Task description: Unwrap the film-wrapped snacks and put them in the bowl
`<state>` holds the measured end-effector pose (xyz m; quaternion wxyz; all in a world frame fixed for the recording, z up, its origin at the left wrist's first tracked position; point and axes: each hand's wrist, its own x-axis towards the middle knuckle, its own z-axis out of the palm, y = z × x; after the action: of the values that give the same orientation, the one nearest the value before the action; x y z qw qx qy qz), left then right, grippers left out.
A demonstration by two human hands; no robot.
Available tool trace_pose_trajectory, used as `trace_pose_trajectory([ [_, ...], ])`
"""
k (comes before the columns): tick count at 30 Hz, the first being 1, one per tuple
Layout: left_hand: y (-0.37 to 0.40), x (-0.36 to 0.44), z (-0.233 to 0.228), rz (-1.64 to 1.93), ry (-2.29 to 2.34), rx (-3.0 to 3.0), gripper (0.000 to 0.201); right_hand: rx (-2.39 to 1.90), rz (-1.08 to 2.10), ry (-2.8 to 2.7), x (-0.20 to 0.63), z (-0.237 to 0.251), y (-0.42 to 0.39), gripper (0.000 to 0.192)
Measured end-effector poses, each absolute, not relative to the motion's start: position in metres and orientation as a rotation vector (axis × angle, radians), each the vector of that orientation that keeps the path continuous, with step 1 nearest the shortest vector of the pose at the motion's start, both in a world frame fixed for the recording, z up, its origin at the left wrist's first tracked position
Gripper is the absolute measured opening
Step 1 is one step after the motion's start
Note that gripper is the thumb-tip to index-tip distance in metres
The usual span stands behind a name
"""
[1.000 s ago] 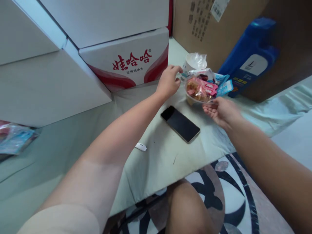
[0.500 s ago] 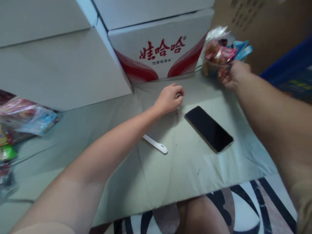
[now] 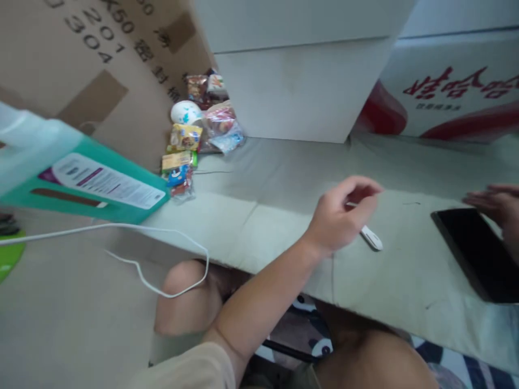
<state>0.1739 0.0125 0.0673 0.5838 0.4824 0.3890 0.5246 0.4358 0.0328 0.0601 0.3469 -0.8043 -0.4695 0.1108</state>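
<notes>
My left hand (image 3: 338, 219) hovers loosely curled, holding nothing, just above a small white stick (image 3: 370, 237) lying flat on the pale table cover (image 3: 263, 216). My right hand (image 3: 492, 202) is spread open at the frame's edge over a dark phone (image 3: 472, 251). The stick looks light, stiff and smooth; I would pinch it mid-length.

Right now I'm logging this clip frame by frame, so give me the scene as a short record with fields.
left hand: left hand curled, hovering over the white stick, holding nothing that shows
right hand: right hand at the frame edge, fingers spread beside the phone
surface: pale cloth
behind: white boxes
far left: snack packets, teal jug, white cable
</notes>
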Motion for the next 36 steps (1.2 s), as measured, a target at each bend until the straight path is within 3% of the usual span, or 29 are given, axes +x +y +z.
trace_pose_trajectory([
  [2, -0.014, 0.135, 0.062, 1.312, 0.987, 1.04, 0.005, -2.068, 0.342, -1.406, 0.405, 0.067, 0.009, 0.012],
  [7, -0.015, 0.037, 0.057, 1.541, 1.234, 1.014, 0.011, -1.784, 0.008, -1.687, 0.321, 0.094, 0.022, 0.039],
  [15, -0.014, -0.138, 0.092, 1.855, 1.853, 0.965, 0.013, -1.488, 0.268, -2.1, 0.204, 0.099, 0.058, 0.034],
  [18, -0.012, -0.114, 0.096, 2.011, 1.805, 0.867, 0.007, -1.399, 0.379, -2.158, 0.162, 0.09, 0.069, 0.031],
  [21, -0.003, -0.056, 0.084, 1.96, 1.371, 0.634, 0.001, -1.344, 0.447, -2.164, 0.117, 0.093, 0.089, 0.027],
  [24, 0.001, -0.027, 0.066, 1.912, 1.296, 0.644, 0.004, -1.286, 0.451, -2.188, 0.07, 0.106, 0.118, 0.025],
  [30, 0.004, -0.054, 0.044, 1.641, 1.418, 0.86, 0.001, -1.373, 0.29, -2.341, -0.042, 0.129, 0.21, 0.027],
  [36, 0.022, -0.067, 0.045, 1.49, 1.369, 1.07, 0.007, -1.571, 0.193, -2.41, -0.116, 0.118, 0.304, 0.029],
])
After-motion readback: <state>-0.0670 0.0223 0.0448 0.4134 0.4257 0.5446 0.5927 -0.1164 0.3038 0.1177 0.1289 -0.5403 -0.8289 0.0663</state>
